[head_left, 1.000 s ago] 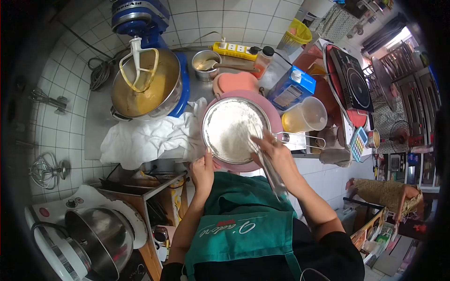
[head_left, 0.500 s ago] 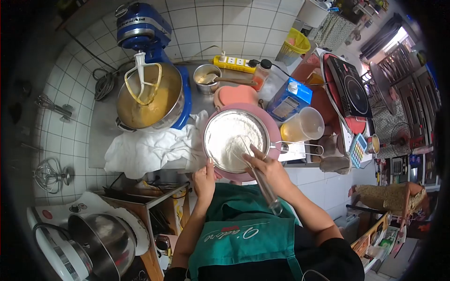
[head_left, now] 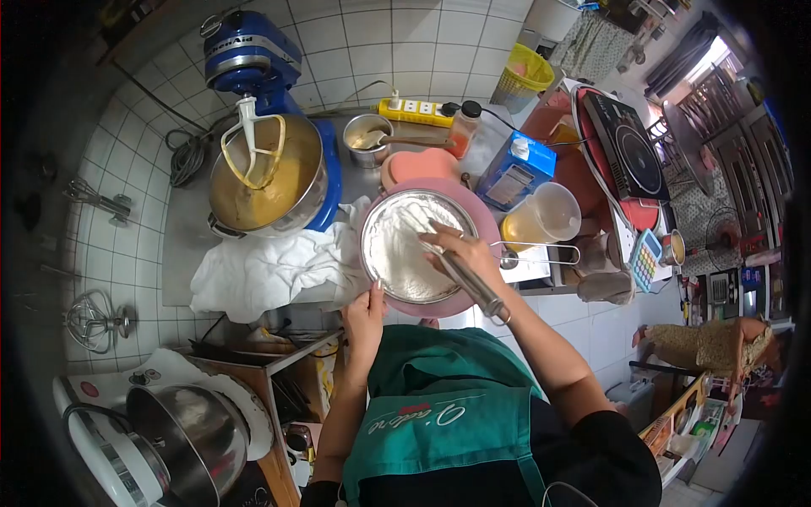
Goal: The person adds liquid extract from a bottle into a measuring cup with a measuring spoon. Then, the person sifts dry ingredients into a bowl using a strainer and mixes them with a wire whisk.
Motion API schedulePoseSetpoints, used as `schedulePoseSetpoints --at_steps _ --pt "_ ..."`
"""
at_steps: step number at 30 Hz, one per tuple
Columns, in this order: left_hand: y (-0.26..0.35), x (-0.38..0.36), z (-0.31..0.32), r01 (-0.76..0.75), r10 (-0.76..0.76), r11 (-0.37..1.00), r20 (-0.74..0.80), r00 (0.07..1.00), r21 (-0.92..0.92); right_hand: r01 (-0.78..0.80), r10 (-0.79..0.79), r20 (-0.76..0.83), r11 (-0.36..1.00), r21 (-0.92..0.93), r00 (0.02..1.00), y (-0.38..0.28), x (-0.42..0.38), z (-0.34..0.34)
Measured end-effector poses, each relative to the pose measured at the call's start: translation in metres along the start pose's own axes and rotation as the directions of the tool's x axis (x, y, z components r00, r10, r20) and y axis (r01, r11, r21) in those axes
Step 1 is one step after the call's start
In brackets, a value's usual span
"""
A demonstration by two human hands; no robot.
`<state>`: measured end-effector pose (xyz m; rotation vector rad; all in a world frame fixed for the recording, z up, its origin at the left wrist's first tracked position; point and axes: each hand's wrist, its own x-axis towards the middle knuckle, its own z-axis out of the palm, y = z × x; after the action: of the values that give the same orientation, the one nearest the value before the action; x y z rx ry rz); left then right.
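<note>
A round metal sieve (head_left: 364, 247) of white flour (head_left: 394, 221) sits on a pink bowl (head_left: 487, 221), its wire handle (head_left: 557, 247) reaching over the right side. My right hand (head_left: 470, 257) is closed around the steel handle of a whisk (head_left: 475, 291), whose wires reach into the flour, partly hidden by my fingers. With the thumb on top, my left hand (head_left: 363, 324) grips the near left edge of the bowl. Beside the bowl lies a crumpled white cloth (head_left: 262, 275).
A blue stand mixer (head_left: 253, 63) with yellow batter (head_left: 279, 198) stands left. Behind the sieve are a metal cup (head_left: 358, 150) with a wooden-handled tool (head_left: 420, 142), a jar (head_left: 464, 131) and a power strip (head_left: 414, 111). A blue carton (head_left: 517, 171) and plastic jug (head_left: 553, 211) stand right.
My right hand has moved the whisk up and left within the sieve, and the flour lies differently. My left hand keeps its hold on the bowl. The whole view has shifted slightly.
</note>
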<state>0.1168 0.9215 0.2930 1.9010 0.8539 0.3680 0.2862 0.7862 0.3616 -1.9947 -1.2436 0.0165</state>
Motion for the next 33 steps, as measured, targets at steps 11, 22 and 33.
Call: schedulePoseSetpoints --at_steps 11,22,33 --pt "-0.007 0.002 0.004 0.071 -0.071 0.997 0.006 0.997 -0.019 -0.129 0.137 0.108 0.989 -0.076 0.985 -0.032 -0.013 -0.008" --pt "0.000 0.000 0.002 -0.037 0.035 0.994 -0.021 0.999 -0.099 0.104 0.026 0.389 0.945 -0.311 0.921 -0.074 -0.036 0.015" --pt "-0.015 -0.001 0.004 0.084 -0.081 0.993 0.038 0.996 -0.078 -0.152 0.265 0.316 0.928 -0.339 0.911 -0.053 0.005 0.006"
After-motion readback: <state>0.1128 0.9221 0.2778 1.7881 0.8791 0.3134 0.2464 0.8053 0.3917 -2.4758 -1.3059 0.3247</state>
